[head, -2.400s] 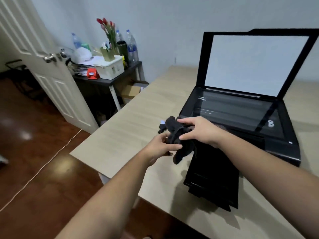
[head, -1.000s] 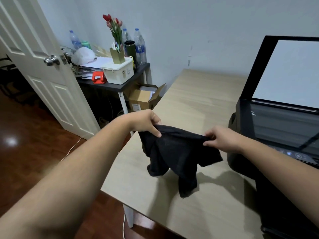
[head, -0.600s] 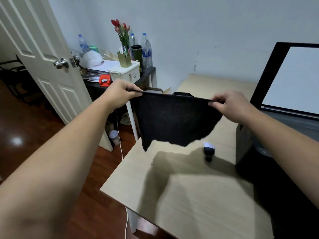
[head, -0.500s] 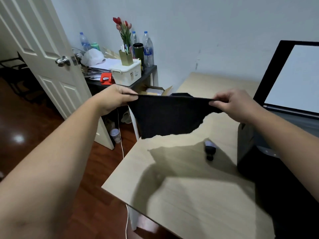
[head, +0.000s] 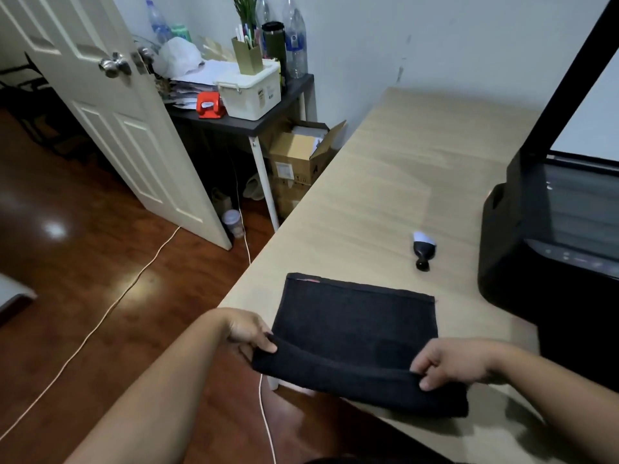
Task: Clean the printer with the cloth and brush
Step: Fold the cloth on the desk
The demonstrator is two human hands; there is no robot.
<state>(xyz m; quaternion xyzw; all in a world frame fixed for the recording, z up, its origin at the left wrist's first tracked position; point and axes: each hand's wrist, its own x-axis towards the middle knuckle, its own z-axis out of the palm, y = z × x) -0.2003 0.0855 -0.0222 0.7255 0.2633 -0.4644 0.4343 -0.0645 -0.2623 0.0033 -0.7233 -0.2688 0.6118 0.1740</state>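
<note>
Between the hands, the cloth (head: 355,329) was plain black, with a sliver of pink at its far-left corner. Under it the desk (head: 402,182) was pale beige with faint wood grain. Beyond the right hand (head: 449,363) lay a brush (head: 423,249), black with a white tip; the printer (head: 549,236) past it was black. The floor (head: 83,262) left of the left hand (head: 249,329) was glossy reddish-brown.

Pale wall (head: 435,35), glossy wooden floor (head: 67,262), white panelled door (head: 110,135), cluttered dark side table (head: 241,123), perhaps a shelf.
</note>
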